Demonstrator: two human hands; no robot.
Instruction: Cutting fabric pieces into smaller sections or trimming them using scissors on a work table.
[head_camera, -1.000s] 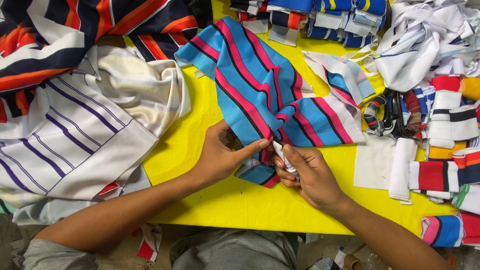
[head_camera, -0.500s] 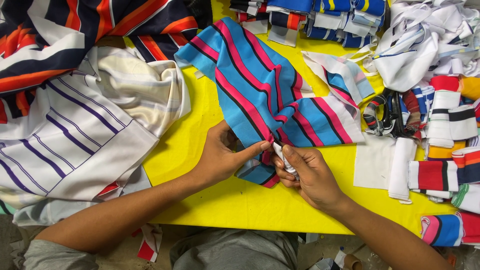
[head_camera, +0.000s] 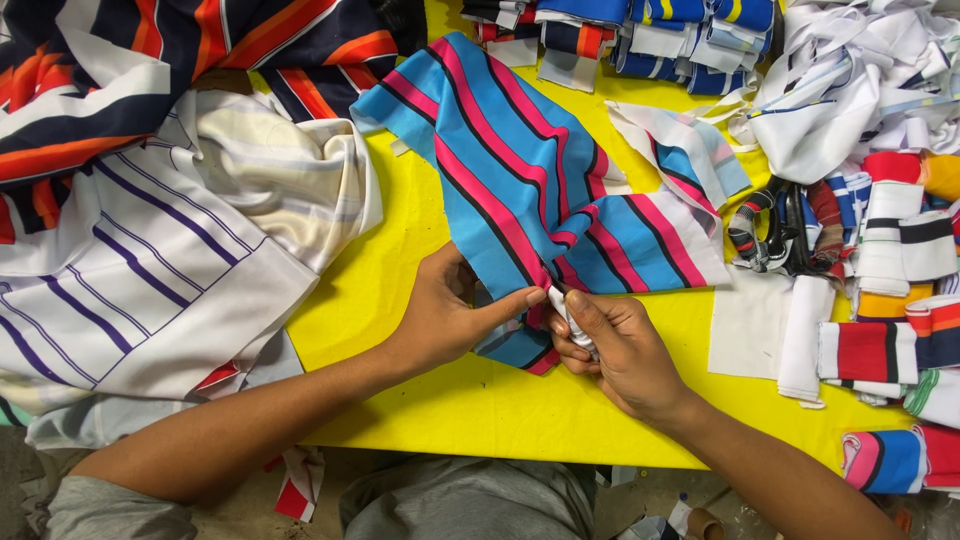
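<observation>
- Your left hand (head_camera: 440, 320) lies on the near corner of the blue cloth panel with pink and black stripes (head_camera: 520, 190); its thumb and forefinger are pinched on the cloth's folded edge, the other fingers curled beneath.
- Your right hand (head_camera: 615, 345) meets the left one just beside that pinch. Its fingers are closed tightly round a small white strip of fabric (head_camera: 565, 310), held against the same edge of the striped panel.
- The striped panel spreads away from your hands across the bright yellow tabletop (head_camera: 400, 270), its far end reaching up toward the dark pile; a bunched fold sits near its middle.
- To your left lies a large white cloth with thin purple stripes (head_camera: 150, 260), crumpled, touching the yellow top; above it is a navy cloth with orange and white bands (head_camera: 150, 70).
- Right of your hands, a plain white cloth rectangle (head_camera: 750, 320) lies flat, with rolled striped pieces in red, white and black (head_camera: 880, 300) just beside it.
- A pair of black-handled scissors (head_camera: 775, 230) rests beyond that rectangle, near a heap of white fabric strips (head_camera: 850, 90).
- Folded blue and white bundles (head_camera: 660, 30) line the far edge.
</observation>
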